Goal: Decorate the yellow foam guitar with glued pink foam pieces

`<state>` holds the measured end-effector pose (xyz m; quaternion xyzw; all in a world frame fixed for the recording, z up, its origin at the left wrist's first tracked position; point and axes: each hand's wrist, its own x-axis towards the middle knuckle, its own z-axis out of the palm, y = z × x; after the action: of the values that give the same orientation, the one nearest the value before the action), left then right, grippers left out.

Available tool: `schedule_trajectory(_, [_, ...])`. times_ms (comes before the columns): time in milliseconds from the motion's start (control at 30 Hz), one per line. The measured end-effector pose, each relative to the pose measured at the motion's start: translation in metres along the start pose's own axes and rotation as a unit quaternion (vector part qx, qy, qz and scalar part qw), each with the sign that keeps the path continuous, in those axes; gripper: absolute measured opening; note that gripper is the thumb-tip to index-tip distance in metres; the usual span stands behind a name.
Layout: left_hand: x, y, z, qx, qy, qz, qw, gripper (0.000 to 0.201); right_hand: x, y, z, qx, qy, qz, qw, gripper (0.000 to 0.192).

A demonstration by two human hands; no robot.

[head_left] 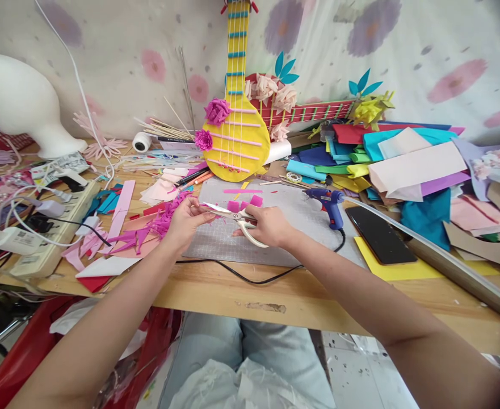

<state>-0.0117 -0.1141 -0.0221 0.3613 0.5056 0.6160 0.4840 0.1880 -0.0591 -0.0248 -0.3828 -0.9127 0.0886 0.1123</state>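
Note:
My right hand grips white-handled scissors over a grey cutting mat, blades pointing left. My left hand pinches something small at the blade tips; what it holds is too small to make out. Fringed magenta foam scraps lie just left of that hand. Small pink foam squares rest on the mat behind the scissors.
A blue glue gun and a black phone lie right of the mat. Stacked coloured foam sheets fill the right. A yellow foam guitar leans at the back. A power strip with cables sits left; a metal ruler is at the right.

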Motion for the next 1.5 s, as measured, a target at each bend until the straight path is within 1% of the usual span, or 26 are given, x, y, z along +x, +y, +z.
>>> schedule_trajectory(267, [0.001, -0.002, -0.003, 0.026, -0.015, 0.026, 0.999, 0.046, 0.000, 0.003, 0.000, 0.001, -0.001, -0.005, 1.000, 0.051])
schedule_trajectory(500, [0.001, -0.004, -0.009, 0.035, -0.006, 0.055, 0.998, 0.046, 0.003, 0.000, -0.002, 0.001, -0.008, -0.012, 1.000, 0.049])
schedule_trajectory(667, [0.000, -0.001, -0.013, 0.032, -0.003, 0.049, 0.998, 0.049, 0.006, -0.001, 0.000, -0.002, -0.014, -0.014, 1.000, 0.047])
schedule_trajectory(833, [-0.002, 0.005, -0.019, 0.049, 0.017, 0.040, 0.998, 0.053, 0.011, -0.001, 0.002, 0.008, -0.012, -0.020, 1.000, 0.047])
schedule_trajectory(1000, [-0.004, 0.009, -0.024, 0.052, 0.034, 0.017, 0.998, 0.052, 0.017, -0.007, 0.004, 0.052, -0.040, -0.024, 0.998, 0.048])
schedule_trajectory(1200, [-0.005, 0.007, -0.026, 0.043, 0.018, 0.025, 0.999, 0.050, 0.019, -0.013, 0.005, 0.036, -0.056, -0.035, 0.997, 0.052])
schedule_trajectory(1500, [-0.003, 0.003, -0.024, 0.056, 0.009, 0.030, 0.998, 0.052, 0.017, -0.012, 0.003, 0.010, -0.056, -0.020, 0.998, 0.048])
